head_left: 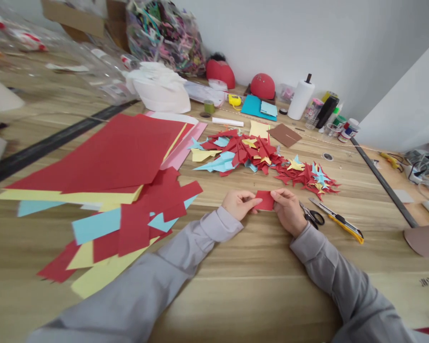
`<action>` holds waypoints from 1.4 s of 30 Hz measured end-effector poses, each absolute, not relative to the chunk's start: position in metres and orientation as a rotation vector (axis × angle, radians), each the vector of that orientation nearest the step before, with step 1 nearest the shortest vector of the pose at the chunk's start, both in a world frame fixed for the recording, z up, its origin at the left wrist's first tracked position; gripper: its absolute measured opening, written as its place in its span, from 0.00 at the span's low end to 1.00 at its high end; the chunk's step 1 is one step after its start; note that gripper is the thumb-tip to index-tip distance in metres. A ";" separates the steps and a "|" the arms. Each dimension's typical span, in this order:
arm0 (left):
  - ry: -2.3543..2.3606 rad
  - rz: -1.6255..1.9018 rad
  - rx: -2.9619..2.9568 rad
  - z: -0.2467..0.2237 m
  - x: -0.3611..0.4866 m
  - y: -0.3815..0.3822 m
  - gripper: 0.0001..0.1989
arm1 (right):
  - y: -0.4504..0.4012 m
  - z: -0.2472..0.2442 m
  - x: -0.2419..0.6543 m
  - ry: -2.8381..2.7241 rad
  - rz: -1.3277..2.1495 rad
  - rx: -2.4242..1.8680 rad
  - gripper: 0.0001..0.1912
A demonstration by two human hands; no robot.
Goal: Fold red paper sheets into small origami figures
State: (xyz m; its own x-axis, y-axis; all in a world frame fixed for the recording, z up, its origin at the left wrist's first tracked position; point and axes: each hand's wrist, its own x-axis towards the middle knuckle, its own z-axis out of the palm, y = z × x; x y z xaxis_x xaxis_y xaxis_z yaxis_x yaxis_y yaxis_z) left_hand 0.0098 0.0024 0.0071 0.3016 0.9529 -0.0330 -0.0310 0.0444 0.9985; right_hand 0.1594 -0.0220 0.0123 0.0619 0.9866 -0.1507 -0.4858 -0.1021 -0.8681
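Between my two hands is a small red paper piece [264, 200], held up just over the wooden table [257, 295]. My left hand [239, 204] pinches its left edge between thumb and fingers. On the opposite edge, my right hand [288, 209] grips it the same way. Close by my right hand lie black-handled scissors [316, 217], partly hidden behind it, and a yellow utility knife [338, 220]. Beyond my hands spreads a pile of folded paper pieces [241, 151], mostly red with some blue and yellow. A smaller pile of folded stars [309, 176] sits to its right.
Large red sheets [103, 152] and cut paper rectangles [136, 224] cover the left side. At the back are a yellow tape measure [234, 100], a blue pad [253, 106], red pincushions [262, 86], a white bottle [301, 99] and several small jars [338, 125]. A stuffed plastic bag [164, 35] stands behind.
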 end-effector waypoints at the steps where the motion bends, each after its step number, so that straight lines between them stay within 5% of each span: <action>1: 0.967 0.964 1.267 0.009 0.009 0.003 0.17 | -0.022 0.013 0.160 -0.707 1.438 -0.952 0.11; 23: 0.889 0.775 1.443 0.007 0.006 0.009 0.18 | -0.022 0.010 0.157 -0.766 1.339 -1.000 0.10; 32: 0.910 0.882 1.366 0.009 0.005 0.006 0.23 | -0.021 0.012 0.157 -0.706 1.310 -0.959 0.10; 42: 0.929 1.037 1.398 0.003 0.008 0.007 0.17 | -0.025 0.001 0.156 -0.936 1.242 -1.019 0.08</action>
